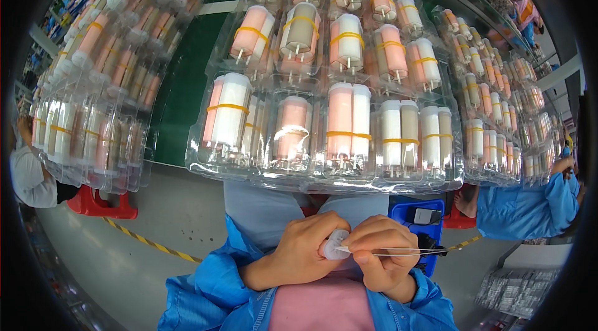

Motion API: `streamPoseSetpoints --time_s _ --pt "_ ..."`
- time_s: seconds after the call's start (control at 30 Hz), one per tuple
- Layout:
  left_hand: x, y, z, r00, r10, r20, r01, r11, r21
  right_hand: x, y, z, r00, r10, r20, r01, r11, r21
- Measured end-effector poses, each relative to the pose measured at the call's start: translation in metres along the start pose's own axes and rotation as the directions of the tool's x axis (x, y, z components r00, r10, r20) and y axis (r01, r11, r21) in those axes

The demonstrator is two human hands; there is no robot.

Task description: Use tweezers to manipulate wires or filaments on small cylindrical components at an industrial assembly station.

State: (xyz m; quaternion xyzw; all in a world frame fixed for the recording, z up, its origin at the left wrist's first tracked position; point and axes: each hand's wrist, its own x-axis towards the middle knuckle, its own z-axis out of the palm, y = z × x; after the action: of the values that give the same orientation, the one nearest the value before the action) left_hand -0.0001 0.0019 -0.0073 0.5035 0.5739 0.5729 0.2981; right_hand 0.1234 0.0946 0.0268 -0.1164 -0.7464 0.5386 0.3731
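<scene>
- I see a round, whitish piece (336, 244) in the left hand (302, 249).
- Slim metal tool (430, 250), nearly level in the right hand (385, 249), tip over the piece.

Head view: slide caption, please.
Left hand holds a whitish round part; right hand holds a slender silvery tool up to it, near clear plastic trays of pink and white cylinders.

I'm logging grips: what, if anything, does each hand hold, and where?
Left hand: white round piece, by its sides. Right hand: slim tool, likely tweezers, near the tip.

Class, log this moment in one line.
left hand: holds white piece; right hand: slim tool, tip at piece; ahead: clear tray, banded cylinders
</scene>
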Motion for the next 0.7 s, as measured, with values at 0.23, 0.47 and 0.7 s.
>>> streamPoseSetpoints --time_s 0.23,0.47,0.7 --pt "0.001 0.000 -0.001 1.000 0.028 0.005 -0.028 0.997 0.068 0.004 -0.002 -0.001 0.998 -0.046 0.045 0.049 0.995 -0.090" --pt "0.003 -0.001 -0.004 0.993 0.114 0.009 -0.114 0.975 0.189 0.006 -0.003 -0.002 0.997 -0.025 0.066 0.033 0.992 -0.119" --pt "0.005 -0.002 -0.008 0.991 0.134 0.001 -0.130 0.961 0.243 0.009 -0.011 0.005 0.998 -0.039 0.039 0.045 0.983 -0.177"
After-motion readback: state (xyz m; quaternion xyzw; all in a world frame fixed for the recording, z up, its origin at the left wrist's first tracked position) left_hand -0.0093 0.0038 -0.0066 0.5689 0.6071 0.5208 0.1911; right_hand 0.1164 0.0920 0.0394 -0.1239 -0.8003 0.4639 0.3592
